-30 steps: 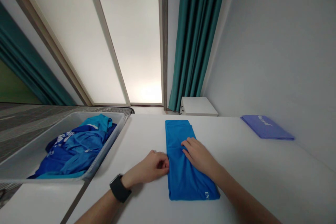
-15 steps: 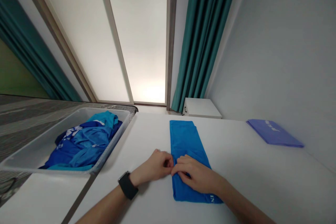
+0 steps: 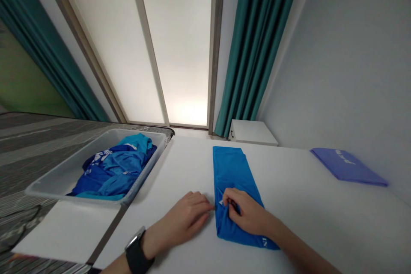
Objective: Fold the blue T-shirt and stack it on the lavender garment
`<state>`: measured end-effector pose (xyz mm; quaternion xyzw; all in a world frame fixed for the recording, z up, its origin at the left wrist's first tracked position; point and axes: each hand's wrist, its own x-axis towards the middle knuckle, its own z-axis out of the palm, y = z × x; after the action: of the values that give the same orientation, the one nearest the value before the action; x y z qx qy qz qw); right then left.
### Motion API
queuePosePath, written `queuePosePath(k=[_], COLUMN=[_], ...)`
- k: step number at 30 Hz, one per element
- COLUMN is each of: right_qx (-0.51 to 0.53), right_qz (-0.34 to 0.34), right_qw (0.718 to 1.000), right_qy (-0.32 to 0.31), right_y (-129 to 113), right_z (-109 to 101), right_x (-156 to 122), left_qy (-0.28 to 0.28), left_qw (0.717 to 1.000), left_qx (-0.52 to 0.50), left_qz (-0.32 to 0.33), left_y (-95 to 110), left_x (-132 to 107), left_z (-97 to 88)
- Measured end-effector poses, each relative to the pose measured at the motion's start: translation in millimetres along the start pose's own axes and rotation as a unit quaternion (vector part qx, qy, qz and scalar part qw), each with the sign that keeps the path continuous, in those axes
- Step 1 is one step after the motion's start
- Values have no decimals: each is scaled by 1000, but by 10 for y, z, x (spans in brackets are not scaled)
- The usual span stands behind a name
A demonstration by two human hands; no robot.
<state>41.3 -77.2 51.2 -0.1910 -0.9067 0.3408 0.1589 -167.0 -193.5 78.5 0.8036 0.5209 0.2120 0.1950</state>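
Observation:
A blue T-shirt (image 3: 233, 171), folded into a long strip, lies on the white table with white lettering at its near edge. My right hand (image 3: 244, 212) is closed over the near half, pinching a bit of fabric that puckers around the fingers. A small white patch shows beside those fingertips. My left hand (image 3: 186, 218), with a black watch on its wrist, rests at the strip's left edge. Its fingers are stretched out and hold nothing, their tips close to the cloth.
A clear plastic bin (image 3: 51, 186) at the left holds several crumpled blue garments (image 3: 118, 167). A folded purple garment (image 3: 349, 165) lies at the table's right, near the wall. A low white cabinet (image 3: 252, 132) stands beyond the white table (image 3: 180, 165).
My left hand has drawn back slightly and its fingers have straightened. My right hand has gone from lying over the shirt's left edge to pinching up fabric. The view has shifted a little left.

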Motion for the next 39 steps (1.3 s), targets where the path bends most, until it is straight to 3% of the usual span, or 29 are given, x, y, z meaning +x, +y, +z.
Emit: queuePosePath(k=[3,7,12,18,29,34,39], right_qx=[0,-6,-27,-37,-33,-23,-63], right_qz=[-5,-7,-2,-13,-7,18,-41], right_qw=[1000,1000,1000,999,999,1000,997], right_qy=[13,10,7,9,10,10,-8], right_y=[-2,-27,-54,-43,-30,-32,-130], right_z=[14,4,-6,10,21,8,-65], right_x=[-4,-5,-6,0,-10,-3,-37], left_qy=[0,57,43,40,94,80,79], left_qw=[1000,992,987,980,978,982,978], left_qx=[13,-27,-25,-41,-5,5,5], left_qz=[-3,-107,-151,-193,-186,-170,-192], left_y=[27,-50,-94,-73,-17,-46,-42], left_x=[-57,76,296,361,384,357,384], left_z=[135,274,305,312,445,430,402])
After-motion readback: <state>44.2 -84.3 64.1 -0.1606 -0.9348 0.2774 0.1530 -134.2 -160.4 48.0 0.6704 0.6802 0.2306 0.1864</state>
